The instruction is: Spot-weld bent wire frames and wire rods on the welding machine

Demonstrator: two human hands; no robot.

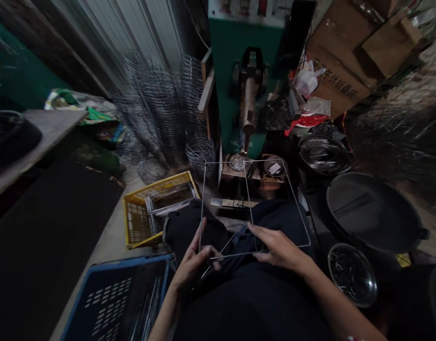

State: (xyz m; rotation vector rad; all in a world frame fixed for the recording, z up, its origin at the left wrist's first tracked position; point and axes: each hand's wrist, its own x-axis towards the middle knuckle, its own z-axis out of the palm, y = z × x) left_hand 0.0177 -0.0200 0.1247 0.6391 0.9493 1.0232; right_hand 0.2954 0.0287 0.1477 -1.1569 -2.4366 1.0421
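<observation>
A rectangular wire frame (248, 189) with a wire across its middle extends over my lap. My left hand (198, 260) is closed around its near left corner, thumb and fingers on the wire. My right hand (280, 246) pinches the near edge where the middle wire meets it. The frame's far edge lies just below the tip of a welding electrode (249, 111) on a green machine (225, 61). A further thin wire slants up between my hands; I cannot tell whether it is joined to the frame.
A yellow crate (130, 225) with wire pieces and a blue crate (97, 267) stand left. Stacked wire baskets (157, 104) rise behind. At right are a large dark pan (374, 208), a metal bowl (372, 284) of small parts and a cardboard box (342, 57). A small fan (278, 115) sits beside the machine.
</observation>
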